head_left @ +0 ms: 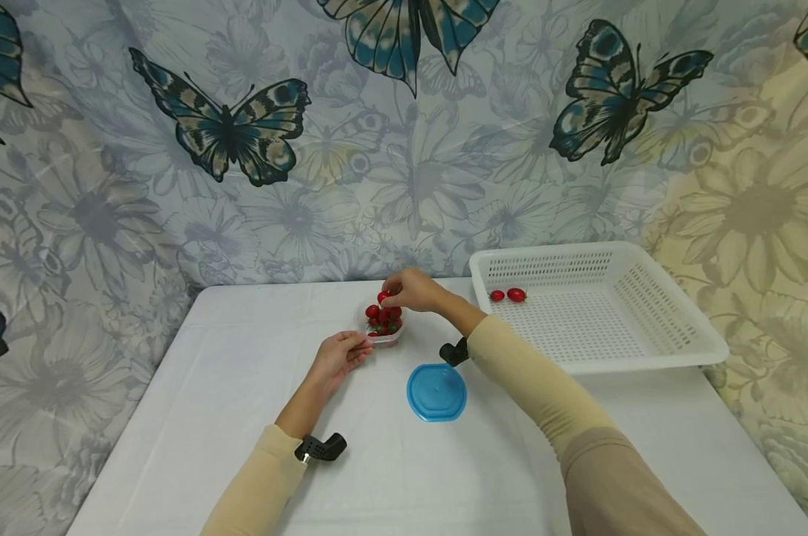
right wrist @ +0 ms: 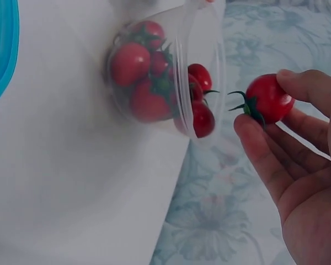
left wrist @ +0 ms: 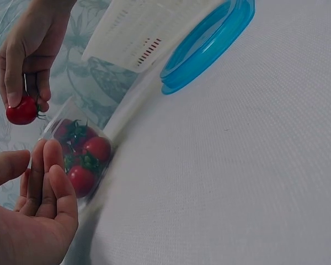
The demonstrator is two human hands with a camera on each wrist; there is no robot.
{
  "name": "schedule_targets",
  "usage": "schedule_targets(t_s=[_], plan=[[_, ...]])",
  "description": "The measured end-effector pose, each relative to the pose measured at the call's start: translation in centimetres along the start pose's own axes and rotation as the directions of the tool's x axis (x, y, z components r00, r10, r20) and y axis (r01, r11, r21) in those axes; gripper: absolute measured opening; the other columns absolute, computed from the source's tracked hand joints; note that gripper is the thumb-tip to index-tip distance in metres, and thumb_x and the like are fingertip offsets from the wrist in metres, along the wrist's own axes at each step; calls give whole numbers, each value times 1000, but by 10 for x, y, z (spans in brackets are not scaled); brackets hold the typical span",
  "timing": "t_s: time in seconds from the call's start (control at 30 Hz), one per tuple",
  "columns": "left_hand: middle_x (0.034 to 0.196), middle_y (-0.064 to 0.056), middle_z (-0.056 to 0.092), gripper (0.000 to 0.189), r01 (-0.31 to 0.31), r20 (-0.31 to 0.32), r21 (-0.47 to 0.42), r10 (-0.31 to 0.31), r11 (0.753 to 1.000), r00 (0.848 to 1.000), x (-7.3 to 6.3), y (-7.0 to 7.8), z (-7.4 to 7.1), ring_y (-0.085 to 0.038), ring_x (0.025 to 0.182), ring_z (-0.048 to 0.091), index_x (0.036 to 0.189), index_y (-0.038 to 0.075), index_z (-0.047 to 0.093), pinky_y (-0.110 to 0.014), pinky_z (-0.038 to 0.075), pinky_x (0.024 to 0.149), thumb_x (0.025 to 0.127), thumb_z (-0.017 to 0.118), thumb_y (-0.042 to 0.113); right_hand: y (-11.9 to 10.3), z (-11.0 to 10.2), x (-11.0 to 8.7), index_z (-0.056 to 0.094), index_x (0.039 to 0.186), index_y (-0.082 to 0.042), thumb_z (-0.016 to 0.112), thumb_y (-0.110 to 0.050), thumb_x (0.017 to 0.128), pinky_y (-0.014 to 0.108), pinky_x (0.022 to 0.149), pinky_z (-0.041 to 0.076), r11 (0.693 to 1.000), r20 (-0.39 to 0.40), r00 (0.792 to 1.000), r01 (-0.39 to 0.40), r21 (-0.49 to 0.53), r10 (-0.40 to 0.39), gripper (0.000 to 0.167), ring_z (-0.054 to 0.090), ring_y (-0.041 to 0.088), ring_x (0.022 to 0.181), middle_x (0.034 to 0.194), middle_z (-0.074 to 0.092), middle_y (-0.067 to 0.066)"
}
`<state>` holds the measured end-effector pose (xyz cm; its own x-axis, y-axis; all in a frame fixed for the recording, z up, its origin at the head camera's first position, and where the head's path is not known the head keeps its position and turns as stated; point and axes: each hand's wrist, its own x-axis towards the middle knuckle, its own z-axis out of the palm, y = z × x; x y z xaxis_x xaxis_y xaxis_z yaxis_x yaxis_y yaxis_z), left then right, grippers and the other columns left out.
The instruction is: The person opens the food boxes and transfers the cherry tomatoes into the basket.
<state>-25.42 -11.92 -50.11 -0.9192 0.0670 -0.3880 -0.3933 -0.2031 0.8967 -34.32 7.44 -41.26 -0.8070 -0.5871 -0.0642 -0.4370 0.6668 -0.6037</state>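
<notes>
My right hand (head_left: pixel 413 290) pinches a red cherry tomato (right wrist: pixel 270 98) with a green stem between thumb and fingers, just above the rim of a clear plastic container (right wrist: pixel 182 61). Several more cherry tomatoes (left wrist: pixel 81 181) fill that container, some showing above its rim in the right wrist view. At the container's near left side is my left hand (head_left: pixel 336 357), its fingertips right at the wall and its thumb apart from the fingers in the left wrist view. A round blue lid (head_left: pixel 437 392) lies on the table in front of the container.
A large white perforated basket (head_left: pixel 678 350) stands at the right of the table, with two cherry tomatoes (head_left: pixel 516 295) near its left end. White cloth covers the table (head_left: pixel 243 335). Behind it hangs a butterfly-patterned backdrop (head_left: pixel 404 186).
</notes>
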Motion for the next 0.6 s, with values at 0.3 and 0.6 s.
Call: schedule_targets(t_s=[0.3, 0.6], plan=[[86, 2, 71, 29, -17, 13, -10, 17, 1000, 1000, -1, 1, 0, -5, 75, 68, 123, -5, 52, -17, 52, 69, 100, 54, 12, 4, -18, -5, 69, 110, -4, 68, -23, 90, 32, 82, 56, 999, -1, 999, -33, 17, 33, 27, 67, 21, 95, 104, 73, 10], [89, -1, 72, 29, -13, 8, -13, 13, 1000, 1000, -2, 0, 0, -6, 77, 69, 122, -4, 53, -18, 52, 71, 99, 56, 13, 12, -41, -16, 70, 109, -3, 68, -18, 90, 30, 75, 53, 999, -54, 998, -31, 9, 32, 24, 66, 22, 88, 98, 73, 12]])
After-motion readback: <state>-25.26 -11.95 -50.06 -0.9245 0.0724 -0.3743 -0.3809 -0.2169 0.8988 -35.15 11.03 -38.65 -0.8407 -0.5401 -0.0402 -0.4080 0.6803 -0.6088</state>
